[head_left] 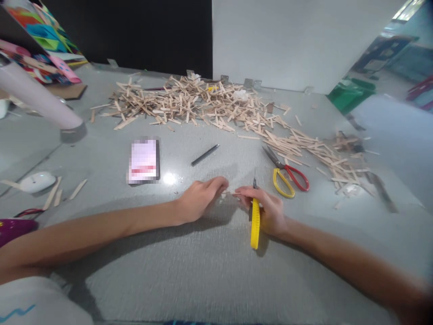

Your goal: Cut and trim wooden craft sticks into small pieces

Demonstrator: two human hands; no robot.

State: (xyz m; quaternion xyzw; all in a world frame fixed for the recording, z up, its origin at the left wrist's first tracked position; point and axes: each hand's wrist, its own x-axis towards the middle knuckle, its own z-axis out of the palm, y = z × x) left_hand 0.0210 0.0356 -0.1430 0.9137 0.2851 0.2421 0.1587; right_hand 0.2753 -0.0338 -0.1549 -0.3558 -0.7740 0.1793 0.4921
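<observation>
At the centre of the frame, the right hand (269,208) has its grip closed around a yellow utility knife (255,228) and pinches a small stick (236,193). The left hand (196,199) is near, fingers curled; its hold I cannot tell.

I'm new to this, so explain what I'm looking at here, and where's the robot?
There's no robot: these are a person's bare hands, and the one picture comes from a camera worn on their head, looking forward and down. On the grey tabletop lies a long, loose pile of pale wooden sticks. Nearer are a dark slim pen, scissors with one red and one yellow handle, and a pale pink, blurred-out rectangular item. The right hand holds a tool with a yellow ribbed handle, and something thin shows at its fingertips. The left hand is close by; I can't tell whether it holds anything.
</observation>
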